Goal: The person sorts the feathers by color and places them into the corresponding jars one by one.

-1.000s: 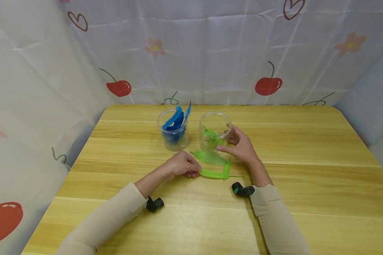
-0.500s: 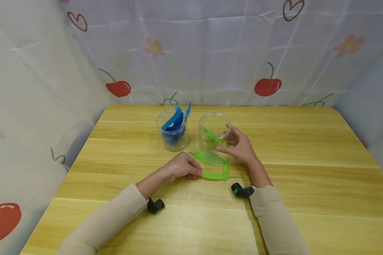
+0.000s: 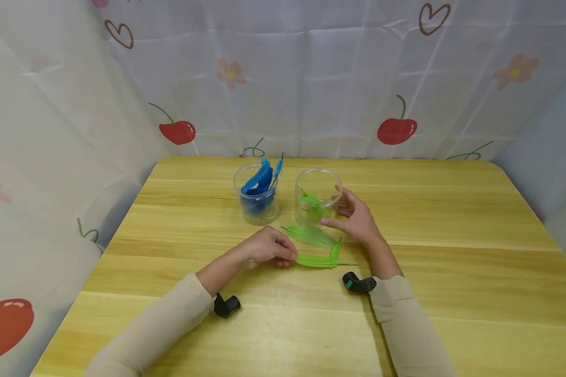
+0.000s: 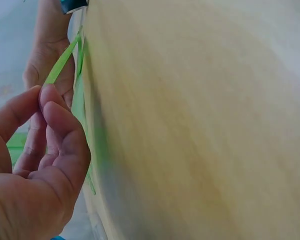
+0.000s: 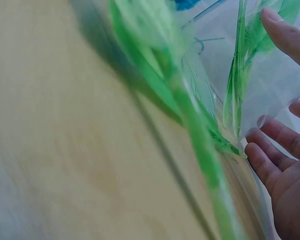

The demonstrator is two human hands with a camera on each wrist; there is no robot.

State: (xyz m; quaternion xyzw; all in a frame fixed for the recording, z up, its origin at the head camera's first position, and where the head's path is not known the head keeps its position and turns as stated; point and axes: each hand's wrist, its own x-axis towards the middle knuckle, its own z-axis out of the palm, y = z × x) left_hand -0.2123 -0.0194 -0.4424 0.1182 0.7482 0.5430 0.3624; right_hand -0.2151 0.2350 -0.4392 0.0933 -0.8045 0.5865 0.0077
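Observation:
My left hand (image 3: 270, 250) pinches the end of a bright green feather (image 3: 316, 261) between thumb and index finger, low over the table. In the left wrist view, the held feather (image 4: 60, 66) slants away from the fingertips. Just behind lies a paler green feather (image 3: 310, 235), and a short green feather piece (image 3: 335, 253) meets the held one at its right. My right hand (image 3: 358, 221) holds the right side of a clear plastic cup (image 3: 299, 215), thumb in front and fingers round the side. Several green feathers (image 3: 313, 200) lean inside that cup.
A second clear cup (image 3: 264, 217) stands to the left with several blue feathers (image 3: 258, 183) sticking up. Both stand on a wooden table (image 3: 453, 235). A printed curtain (image 3: 306, 94) hangs behind its far edge. Black wrist cameras (image 3: 358, 283) sit below both hands.
Hardly anything differs: the view shifts slightly, while the left hand keeps its pinch on the green feather and the right hand stays at the cup.

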